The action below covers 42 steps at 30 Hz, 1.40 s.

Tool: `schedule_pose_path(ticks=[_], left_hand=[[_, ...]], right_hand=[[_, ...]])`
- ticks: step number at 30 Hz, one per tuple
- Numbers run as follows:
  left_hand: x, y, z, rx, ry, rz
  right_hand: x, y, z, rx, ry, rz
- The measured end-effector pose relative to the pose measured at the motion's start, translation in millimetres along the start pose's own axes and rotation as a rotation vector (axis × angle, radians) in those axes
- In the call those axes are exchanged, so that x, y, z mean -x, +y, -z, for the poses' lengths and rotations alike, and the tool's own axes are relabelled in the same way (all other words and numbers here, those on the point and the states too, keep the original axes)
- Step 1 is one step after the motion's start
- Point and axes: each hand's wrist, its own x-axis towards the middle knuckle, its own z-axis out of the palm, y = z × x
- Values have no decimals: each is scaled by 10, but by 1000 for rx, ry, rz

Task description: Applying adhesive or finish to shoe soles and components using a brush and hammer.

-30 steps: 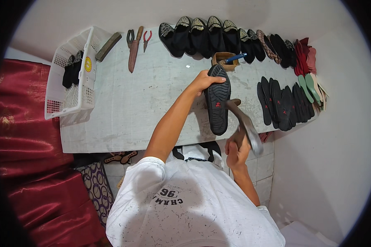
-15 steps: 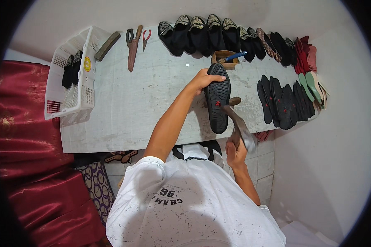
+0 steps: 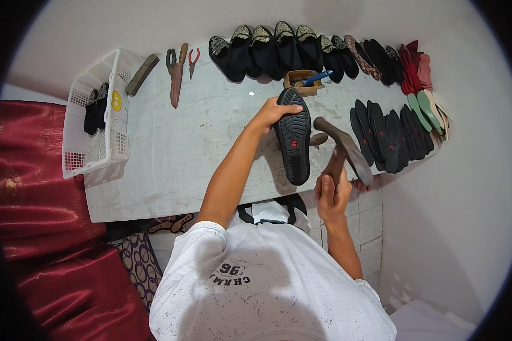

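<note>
Near the middle of the table, my left hand (image 3: 275,113) grips a black shoe (image 3: 294,139) by its upper end, thumb across the sole. Its ridged sole, with a small red mark, faces up. In my right hand (image 3: 333,193) is a hammer (image 3: 350,146) with a curved metal head, raised to the right of the shoe and apart from it. My fingers wrap round its handle. A rounded brown piece (image 3: 318,139) shows behind the shoe; most of it is hidden.
Several black shoes with patterned toes (image 3: 274,51) line the far edge. A small box (image 3: 304,80) holds a blue-handled tool. Black soles (image 3: 389,139) and green insoles (image 3: 425,111) lie right. A white basket (image 3: 115,113), wooden block (image 3: 143,74), scissors (image 3: 170,59) and red-handled pliers (image 3: 193,62) are left.
The hammer has moved up and to the right, away from the sole it was close to. My left hand keeps its hold on the shoe. The whole view has shifted slightly.
</note>
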Motion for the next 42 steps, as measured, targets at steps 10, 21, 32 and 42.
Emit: schedule_pose_path(ticks=[10, 21, 32, 42], left_hand=[[-4, -15, 0, 11, 17, 2], [-27, -11, 8, 4, 1, 15], [14, 22, -12, -22, 6, 9], [58, 23, -52, -85, 66, -48]], right_hand=[[-94, 431, -6, 222, -136, -270], [-129, 363, -174, 356, -60, -99], [-252, 67, 3, 80, 56, 69], [-242, 415, -156, 289, -77, -226]])
